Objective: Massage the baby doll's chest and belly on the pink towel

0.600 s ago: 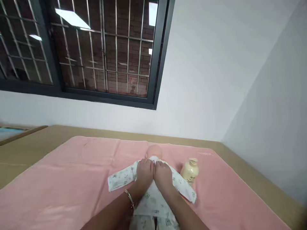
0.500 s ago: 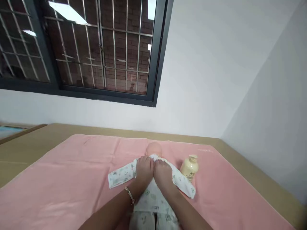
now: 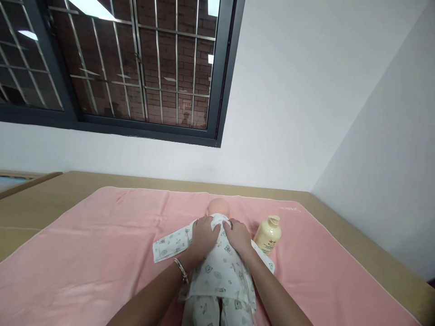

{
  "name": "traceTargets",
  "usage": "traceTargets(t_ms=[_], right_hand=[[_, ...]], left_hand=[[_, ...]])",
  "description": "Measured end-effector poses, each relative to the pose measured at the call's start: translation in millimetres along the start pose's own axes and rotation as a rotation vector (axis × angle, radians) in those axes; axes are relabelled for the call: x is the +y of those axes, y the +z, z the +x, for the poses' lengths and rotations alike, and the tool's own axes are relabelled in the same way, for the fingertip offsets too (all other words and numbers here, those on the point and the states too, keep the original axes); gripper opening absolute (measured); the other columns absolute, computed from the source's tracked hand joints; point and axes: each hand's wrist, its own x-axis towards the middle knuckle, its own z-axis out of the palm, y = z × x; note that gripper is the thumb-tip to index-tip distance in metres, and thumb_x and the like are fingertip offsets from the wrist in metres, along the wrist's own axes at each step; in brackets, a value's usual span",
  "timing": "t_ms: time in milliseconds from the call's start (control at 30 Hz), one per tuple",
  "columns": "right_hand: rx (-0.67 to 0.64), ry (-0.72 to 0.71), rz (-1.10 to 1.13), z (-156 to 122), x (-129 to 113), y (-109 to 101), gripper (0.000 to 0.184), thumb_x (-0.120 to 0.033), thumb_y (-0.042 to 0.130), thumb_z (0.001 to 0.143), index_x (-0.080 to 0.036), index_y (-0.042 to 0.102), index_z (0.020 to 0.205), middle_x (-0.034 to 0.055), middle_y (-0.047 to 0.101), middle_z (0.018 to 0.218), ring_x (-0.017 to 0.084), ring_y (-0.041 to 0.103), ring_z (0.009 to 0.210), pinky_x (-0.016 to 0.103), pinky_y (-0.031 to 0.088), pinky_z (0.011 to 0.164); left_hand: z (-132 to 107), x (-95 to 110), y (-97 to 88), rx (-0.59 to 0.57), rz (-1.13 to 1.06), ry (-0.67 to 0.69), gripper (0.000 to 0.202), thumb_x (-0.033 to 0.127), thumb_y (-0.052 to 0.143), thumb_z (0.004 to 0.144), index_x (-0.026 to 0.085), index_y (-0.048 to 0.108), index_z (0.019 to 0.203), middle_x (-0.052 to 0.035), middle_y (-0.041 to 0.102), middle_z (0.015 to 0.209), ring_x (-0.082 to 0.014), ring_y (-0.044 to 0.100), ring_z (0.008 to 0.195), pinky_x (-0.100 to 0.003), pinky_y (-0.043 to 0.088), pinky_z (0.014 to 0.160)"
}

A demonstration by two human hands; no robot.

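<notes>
The pink mat (image 3: 102,258) extends near the far edge of the surface (image 3: 369,253). Left hand (image 3: 205,236): rests on the upper chest of the clothed doll (image 3: 220,269), thumb spread; finger grip cannot be determined. The doll lies with its head (image 3: 218,207) near the mat's far edge. Right hand (image 3: 239,236): placed likewise, grip also indeterminate. Bottle (image 3: 268,234): beside the doll's sleeve, toward the mat's far right corner.

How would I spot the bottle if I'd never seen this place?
Find the big pink sheet below the window. On it lies a doll in white printed clothes; look just right of the person's right hand. The bottle there is pale yellow with dark lettering, unlike the white sleeve beside it.
</notes>
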Motion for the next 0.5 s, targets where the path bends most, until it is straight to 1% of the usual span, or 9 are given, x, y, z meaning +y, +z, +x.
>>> traceTargets(t_ms=[100, 200, 333, 400, 500], right_hand=[[0.023, -0.082, 0.072, -1, -3, 4, 0.042, -0.045, 0.038, 0.095, -0.016, 0.068, 0.104, 0.0112, 0.069, 0.107, 0.023, 0.059, 0.1, 0.028, 0.04, 0.081], [0.022, -0.167, 0.098, -1, -4, 5, 0.039, -0.042, 0.04, 0.095, -0.016, 0.067, 0.106, 0.0103, 0.069, 0.106, 0.022, 0.057, 0.102, 0.027, 0.039, 0.085], [0.012, -0.25, 0.121, -5, -6, 6, 0.037, -0.04, 0.041, 0.095, -0.018, 0.065, 0.114, 0.0079, 0.068, 0.111, 0.022, 0.054, 0.107, 0.027, 0.036, 0.09], [0.006, -0.231, 0.101, -7, -7, 6, 0.038, -0.042, 0.041, 0.096, -0.019, 0.064, 0.116, 0.0076, 0.067, 0.113, 0.023, 0.053, 0.108, 0.028, 0.036, 0.089], [-0.013, -0.139, 0.017, -10, -11, 5, 0.042, -0.045, 0.037, 0.096, -0.018, 0.064, 0.114, 0.01, 0.067, 0.114, 0.025, 0.051, 0.109, 0.031, 0.037, 0.084]], left_hand=[[0, -2, -2.2, 0.03, 0.004, 0.035, 0.029, 0.033, 0.047, 0.089, 0.017, 0.062, 0.108, -0.0087, 0.069, 0.106, -0.0243, 0.061, 0.104, -0.038, 0.039, 0.094], [-2, -3, -5.7, 0.041, 0.045, 0.057, 0.028, 0.03, 0.048, 0.088, 0.016, 0.062, 0.108, -0.0088, 0.068, 0.103, -0.0243, 0.061, 0.102, -0.037, 0.04, 0.091], [-5, -4, -10.7, 0.034, 0.116, 0.01, 0.027, 0.03, 0.049, 0.088, 0.017, 0.062, 0.106, -0.0096, 0.066, 0.098, -0.0254, 0.059, 0.098, -0.036, 0.041, 0.086], [-6, -5, -12.3, 0.025, 0.156, -0.043, 0.027, 0.033, 0.049, 0.088, 0.017, 0.061, 0.106, -0.0098, 0.064, 0.098, -0.0263, 0.059, 0.098, -0.037, 0.041, 0.084], [-6, -7, -13.4, -0.007, 0.185, -0.099, 0.027, 0.038, 0.048, 0.089, 0.018, 0.06, 0.103, -0.0096, 0.063, 0.098, -0.0268, 0.058, 0.098, -0.037, 0.04, 0.085]])
